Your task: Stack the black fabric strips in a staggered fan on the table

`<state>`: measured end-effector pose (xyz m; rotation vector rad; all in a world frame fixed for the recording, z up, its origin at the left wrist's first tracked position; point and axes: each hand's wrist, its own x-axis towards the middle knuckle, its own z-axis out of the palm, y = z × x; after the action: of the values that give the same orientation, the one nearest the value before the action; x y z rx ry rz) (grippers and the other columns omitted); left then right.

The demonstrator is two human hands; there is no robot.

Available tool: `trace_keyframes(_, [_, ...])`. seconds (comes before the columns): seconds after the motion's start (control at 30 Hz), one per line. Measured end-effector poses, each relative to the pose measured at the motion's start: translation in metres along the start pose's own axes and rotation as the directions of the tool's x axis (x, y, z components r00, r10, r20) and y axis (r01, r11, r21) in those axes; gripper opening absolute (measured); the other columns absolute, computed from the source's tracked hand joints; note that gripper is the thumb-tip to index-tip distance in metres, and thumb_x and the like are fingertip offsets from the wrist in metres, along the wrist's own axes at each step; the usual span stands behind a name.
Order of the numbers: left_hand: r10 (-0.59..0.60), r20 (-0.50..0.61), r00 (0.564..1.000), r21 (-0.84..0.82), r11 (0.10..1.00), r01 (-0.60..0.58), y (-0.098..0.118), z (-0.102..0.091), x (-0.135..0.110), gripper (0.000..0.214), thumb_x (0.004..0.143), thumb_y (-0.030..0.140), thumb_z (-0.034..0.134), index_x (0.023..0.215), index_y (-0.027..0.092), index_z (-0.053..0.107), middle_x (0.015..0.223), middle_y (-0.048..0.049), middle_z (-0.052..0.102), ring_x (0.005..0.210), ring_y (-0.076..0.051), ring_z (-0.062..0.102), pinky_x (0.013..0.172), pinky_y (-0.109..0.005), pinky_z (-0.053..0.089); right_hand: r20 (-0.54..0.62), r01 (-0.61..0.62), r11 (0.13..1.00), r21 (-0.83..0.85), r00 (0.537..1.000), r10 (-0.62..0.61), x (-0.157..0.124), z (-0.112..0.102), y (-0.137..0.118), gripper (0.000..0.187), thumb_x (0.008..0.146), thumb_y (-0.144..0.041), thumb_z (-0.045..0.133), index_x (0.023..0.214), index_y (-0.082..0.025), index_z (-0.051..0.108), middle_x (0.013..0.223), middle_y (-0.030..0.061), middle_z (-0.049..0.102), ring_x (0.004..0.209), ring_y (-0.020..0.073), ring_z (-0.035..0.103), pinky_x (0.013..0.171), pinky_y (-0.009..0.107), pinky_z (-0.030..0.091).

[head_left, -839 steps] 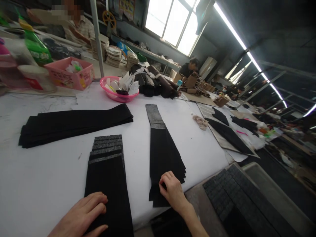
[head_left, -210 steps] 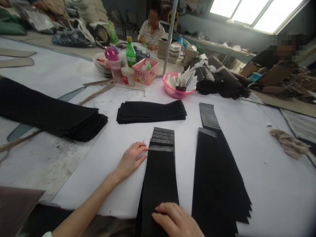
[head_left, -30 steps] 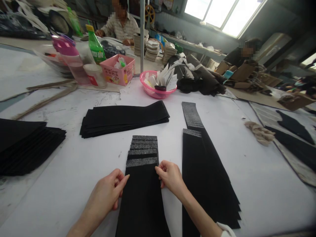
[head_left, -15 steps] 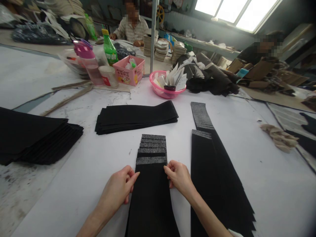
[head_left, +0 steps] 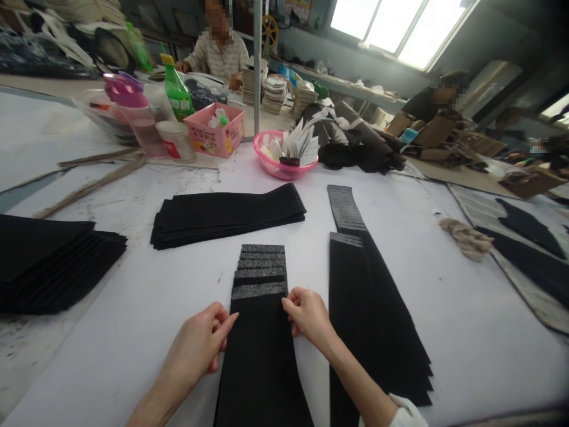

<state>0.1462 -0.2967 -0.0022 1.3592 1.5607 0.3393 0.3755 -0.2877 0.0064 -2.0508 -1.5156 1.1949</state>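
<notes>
In the head view, a black fabric strip [head_left: 262,356] lies lengthwise in front of me on top of a staggered stack. Beyond its far edge, the speckled grey ends [head_left: 262,261] of the strips below show as stepped bands. My left hand [head_left: 200,338] pinches the strip's left edge between thumb and fingers. On the opposite edge, a little farther up, my right hand [head_left: 309,315] pinches it too. To the right lies a fanned pile of black strips [head_left: 373,314], some with grey ends. Another black stack [head_left: 226,210] lies crosswise beyond my hands.
A thick black pile [head_left: 48,267] sits at the left. Farther back stand a pink basin [head_left: 284,170] of papers, a pink box [head_left: 216,130], a green bottle [head_left: 176,92] and a metal pole [head_left: 257,65]. A crumpled cloth [head_left: 466,238] lies right. Two people are behind the table.
The view has turned slightly right, so the table things appear farther left. Both hands keep their pinch on the strip's edges, with hardly any movement against it.
</notes>
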Motion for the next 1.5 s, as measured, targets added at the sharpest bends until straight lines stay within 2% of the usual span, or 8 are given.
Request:
trace_keyframes(0.4, [0.0, 0.015, 1.0, 0.046, 0.999, -0.001, -0.002, 0.001, -0.001, 0.04, 0.09, 0.057, 0.036, 0.072, 0.021, 0.043, 0.046, 0.0057, 0.055, 0.029, -0.012, 0.05, 0.034, -0.02, 0.031, 0.042, -0.01, 1.0, -0.004, 0.999, 0.01, 0.004, 0.0, 0.003, 0.018, 0.085, -0.026, 0.05, 0.07, -0.018, 0.056, 0.055, -0.0041, 0.065, 0.04, 0.008, 0.06, 0.042, 0.014, 0.036])
trace_keyframes(0.53, [0.105, -0.135, 0.985, 0.342, 0.938, -0.053, 0.006, -0.002, -0.006, 0.029, 0.092, 0.048, 0.039, 0.083, 0.022, 0.049, 0.058, 0.0037, 0.062, 0.043, -0.015, 0.058, 0.044, -0.023, 0.039, 0.052, -0.039, 0.999, -0.032, 0.998, 0.041, 0.004, -0.002, -0.001, 0.019, 0.086, -0.028, 0.051, 0.07, -0.018, 0.055, 0.056, -0.004, 0.064, 0.04, 0.0076, 0.06, 0.043, 0.015, 0.036])
trace_keyframes(0.6, [0.334, -0.219, 0.917, 0.555, 0.815, -0.165, 0.01, -0.002, -0.008, 0.018, 0.092, 0.037, 0.044, 0.097, 0.022, 0.053, 0.082, -0.0022, 0.069, 0.07, -0.02, 0.067, 0.061, -0.029, 0.047, 0.04, -0.045, 0.998, -0.041, 0.998, 0.047, 0.004, -0.004, -0.004, 0.018, 0.086, -0.029, 0.053, 0.072, -0.018, 0.053, 0.056, -0.0048, 0.064, 0.04, 0.0073, 0.059, 0.044, 0.016, 0.036])
trace_keyframes(0.7, [0.67, -0.076, 0.738, 0.738, 0.536, -0.41, 0.012, -0.001, -0.008, 0.029, 0.091, 0.017, 0.045, 0.118, 0.022, 0.054, 0.124, -0.0075, 0.061, 0.113, -0.026, 0.057, 0.093, -0.04, 0.044, 0.013, -0.046, 0.996, -0.07, 0.999, 0.048, 0.002, -0.007, -0.008, 0.016, 0.086, -0.031, 0.055, 0.075, -0.02, 0.051, 0.055, -0.0067, 0.064, 0.04, 0.0074, 0.058, 0.047, 0.018, 0.036])
trace_keyframes(0.77, [0.747, 0.051, 0.663, 0.782, 0.383, -0.492, 0.012, 0.002, -0.006, 0.039, 0.09, 0.007, 0.041, 0.125, 0.021, 0.053, 0.134, -0.0067, 0.056, 0.122, -0.026, 0.05, 0.101, -0.042, 0.038, -0.011, -0.033, 0.99, -0.135, 0.999, 0.032, -0.001, -0.01, -0.01, 0.018, 0.087, -0.033, 0.056, 0.074, -0.021, 0.05, 0.054, -0.0078, 0.063, 0.042, 0.0077, 0.058, 0.05, 0.019, 0.035])
trace_keyframes(0.83, [0.75, 0.107, 0.653, 0.805, 0.319, -0.499, 0.011, 0.004, -0.005, 0.043, 0.09, 0.003, 0.038, 0.127, 0.019, 0.053, 0.136, -0.0064, 0.055, 0.122, -0.024, 0.05, 0.102, -0.042, 0.037, -0.058, 0.011, 0.97, -0.244, 0.998, -0.026, -0.004, -0.015, -0.012, 0.019, 0.086, -0.036, 0.059, 0.074, -0.022, 0.051, 0.057, -0.0077, 0.063, 0.05, 0.0094, 0.059, 0.053, 0.021, 0.035])
trace_keyframes(1.13, [0.748, 0.139, 0.649, 0.821, 0.28, -0.498, 0.016, 0.002, -0.004, 0.041, 0.091, 0.004, 0.038, 0.122, 0.02, 0.058, 0.132, -0.0053, 0.058, 0.118, -0.022, 0.054, 0.103, -0.042, 0.038, -0.05, 0.411, 0.715, -0.566, 0.848, -0.527, -0.004, -0.018, -0.043, 0.006, 0.089, -0.029, 0.061, 0.09, -0.024, 0.06, 0.093, 0.0005, 0.062, 0.088, 0.0166, 0.058, 0.07, 0.026, 0.04])
trace_keyframes(1.5, [0.788, 0.082, 0.611, 0.648, 0.423, -0.633, 0.019, -0.005, 0.017, 0.021, 0.094, 0.017, 0.044, 0.1, 0.018, 0.064, 0.109, -0.0043, 0.066, 0.102, -0.019, 0.057, 0.093, -0.037, 0.045, 0.125, 0.522, 0.578, -0.627, 0.8, -0.587, 0.027, 0.002, -0.055, 0.019, 0.079, -0.031, 0.073, 0.089, -0.022, 0.06, 0.092, 0.0016, 0.06, 0.091, 0.0199, 0.051, 0.074, 0.03, 0.037])
